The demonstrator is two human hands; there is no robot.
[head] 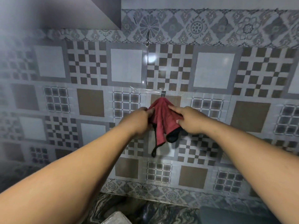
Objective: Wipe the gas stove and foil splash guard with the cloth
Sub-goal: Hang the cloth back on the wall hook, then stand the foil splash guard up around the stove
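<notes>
A red cloth (161,120) with a black edge and black underside hangs from a small metal hook (163,93) taped to the patterned tile wall. My left hand (139,120) pinches the cloth's left side. My right hand (188,119) grips its right side, index finger lying along the fabric. A black corner of the cloth dangles below the hands. The gas stove and the foil splash guard do not show clearly in the head view.
A patterned tile wall (213,70) fills the view. Below it lies a dark marbled counter (161,212), with a foil-like corner (115,218) at the bottom edge and a grey object (229,215) at the bottom right.
</notes>
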